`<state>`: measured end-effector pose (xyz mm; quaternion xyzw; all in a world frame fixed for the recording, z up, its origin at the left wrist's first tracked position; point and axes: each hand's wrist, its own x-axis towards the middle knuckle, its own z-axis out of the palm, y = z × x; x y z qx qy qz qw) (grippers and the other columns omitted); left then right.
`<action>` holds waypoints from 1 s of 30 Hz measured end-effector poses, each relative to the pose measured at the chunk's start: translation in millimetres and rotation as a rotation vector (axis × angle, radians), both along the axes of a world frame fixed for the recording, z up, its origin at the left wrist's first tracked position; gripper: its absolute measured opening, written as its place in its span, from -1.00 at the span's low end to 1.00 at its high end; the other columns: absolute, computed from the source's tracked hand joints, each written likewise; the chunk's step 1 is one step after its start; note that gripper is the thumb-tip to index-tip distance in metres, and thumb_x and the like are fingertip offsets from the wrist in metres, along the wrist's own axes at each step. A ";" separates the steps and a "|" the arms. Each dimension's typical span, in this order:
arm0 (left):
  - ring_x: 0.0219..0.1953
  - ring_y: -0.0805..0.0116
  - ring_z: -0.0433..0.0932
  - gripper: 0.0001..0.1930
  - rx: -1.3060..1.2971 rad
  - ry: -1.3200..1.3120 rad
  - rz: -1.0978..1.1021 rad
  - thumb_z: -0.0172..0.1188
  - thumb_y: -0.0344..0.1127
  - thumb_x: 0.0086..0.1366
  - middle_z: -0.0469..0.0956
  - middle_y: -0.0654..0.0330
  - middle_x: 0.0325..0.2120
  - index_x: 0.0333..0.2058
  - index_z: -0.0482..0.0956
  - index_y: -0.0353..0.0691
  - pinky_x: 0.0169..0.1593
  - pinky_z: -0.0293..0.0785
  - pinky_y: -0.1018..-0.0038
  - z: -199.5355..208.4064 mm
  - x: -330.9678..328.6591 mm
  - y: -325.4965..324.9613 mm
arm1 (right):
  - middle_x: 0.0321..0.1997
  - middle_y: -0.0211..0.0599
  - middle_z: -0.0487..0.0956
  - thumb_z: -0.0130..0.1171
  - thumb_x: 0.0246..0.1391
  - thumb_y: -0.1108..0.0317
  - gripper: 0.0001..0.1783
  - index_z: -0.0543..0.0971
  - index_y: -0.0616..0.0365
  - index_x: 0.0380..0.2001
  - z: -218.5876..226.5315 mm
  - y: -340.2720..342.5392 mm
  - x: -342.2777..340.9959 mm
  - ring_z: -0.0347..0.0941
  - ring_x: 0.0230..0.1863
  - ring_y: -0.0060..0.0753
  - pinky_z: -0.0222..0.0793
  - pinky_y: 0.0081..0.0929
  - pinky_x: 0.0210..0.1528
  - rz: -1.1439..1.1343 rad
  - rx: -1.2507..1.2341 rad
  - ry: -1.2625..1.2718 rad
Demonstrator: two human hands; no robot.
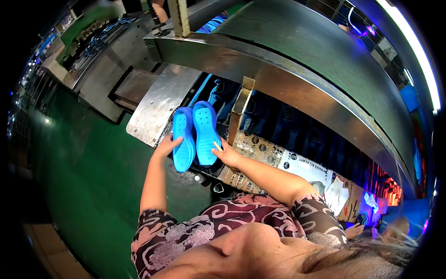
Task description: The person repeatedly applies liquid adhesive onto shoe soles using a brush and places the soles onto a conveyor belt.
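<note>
Two bright blue shoe soles (184, 146) lie side by side in front of me, inner faces up, with small holes in the toe ends and darker blue rims. My left hand (165, 146) grips the outer edge of the left sole, its thumb over the rim. The right sole (205, 130) is held near its heel by my right hand (227, 154). A thin pale yellow stick (217, 146) pokes out between the right fingers; what it belongs to is hidden. The fingers under both soles are out of sight.
A metal plate (162, 104) adjoins the soles at the far left. Beyond them, a steel-framed conveyor (302, 69) curves rightward above a lower shelf of dark blue soles. An upright bracket (240, 109) stands right of the soles, beside taped cardboard (260, 151). Green floor (93, 172) lies left.
</note>
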<state>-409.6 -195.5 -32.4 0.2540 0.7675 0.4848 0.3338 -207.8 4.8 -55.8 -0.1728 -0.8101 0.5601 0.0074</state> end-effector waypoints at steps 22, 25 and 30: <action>-0.08 0.19 0.35 -0.32 0.113 0.092 -0.032 0.17 -0.02 0.06 0.35 -0.06 -0.12 -0.01 0.21 -0.44 0.01 0.26 0.35 -40.9 244.5 -14.2 | -0.09 0.08 0.44 0.09 -0.24 -0.31 -0.09 0.35 0.32 -0.04 27.2 45.6 165.9 0.36 -0.03 -0.05 0.21 -0.37 0.02 0.387 0.183 -0.420; -0.14 0.28 0.41 -0.36 0.160 -0.022 -0.174 0.17 -0.05 0.08 0.43 -0.01 -0.18 -0.01 0.25 -0.44 -0.05 0.32 0.40 -40.2 234.1 25.9 | -0.11 0.20 0.43 0.03 -0.23 -0.35 -0.02 0.33 0.47 -0.07 50.2 55.9 202.1 0.35 -0.03 0.00 0.20 -0.39 0.04 0.237 0.190 -0.446; -0.16 0.25 0.46 -0.40 0.146 0.057 -0.298 0.13 -0.03 0.10 0.47 -0.05 -0.21 -0.06 0.34 -0.47 -0.06 0.34 0.42 -25.8 208.1 116.2 | -0.11 0.22 0.42 0.03 -0.26 -0.37 -0.01 0.31 0.38 -0.02 50.4 76.1 230.5 0.37 -0.03 -0.02 0.25 -0.32 -0.01 0.042 0.072 -0.516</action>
